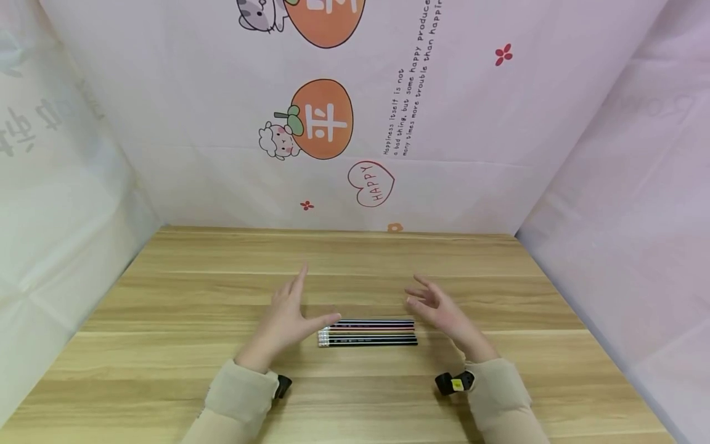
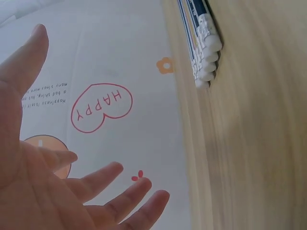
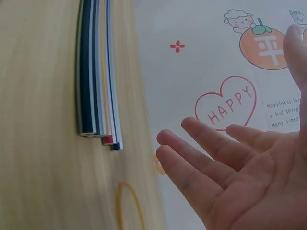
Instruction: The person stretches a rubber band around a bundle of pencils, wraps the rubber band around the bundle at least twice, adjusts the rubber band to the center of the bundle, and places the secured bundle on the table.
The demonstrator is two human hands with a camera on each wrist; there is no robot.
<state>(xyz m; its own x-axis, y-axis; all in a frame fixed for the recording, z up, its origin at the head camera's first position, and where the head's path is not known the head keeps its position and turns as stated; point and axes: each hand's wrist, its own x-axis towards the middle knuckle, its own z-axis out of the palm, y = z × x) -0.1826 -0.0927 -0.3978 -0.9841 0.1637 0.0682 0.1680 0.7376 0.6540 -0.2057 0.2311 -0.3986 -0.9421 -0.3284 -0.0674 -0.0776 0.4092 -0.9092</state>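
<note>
Several dark striped pencils (image 1: 368, 333) lie side by side on the wooden table. Their white eraser ends (image 2: 209, 45) point left, and their flat unsharpened ends show in the right wrist view. My left hand (image 1: 285, 317) hovers by the eraser ends, thumb spread from the fingers, holding nothing; in the head view its thumb overlaps the upper pencils. Right of the pencils, my right hand (image 1: 444, 314) is raised, palm inward and fingers loosely spread, also holding nothing. A thin yellow loop (image 3: 130, 206), like a rubber band, lies near the pencils' flat ends; I cannot make it out in the head view.
The wooden table (image 1: 222, 283) runs back to a white printed cloth (image 1: 455, 197) hanging behind it. White cloth also hangs along the left and right sides. A dark wrist camera (image 1: 455, 383) sits at the right sleeve.
</note>
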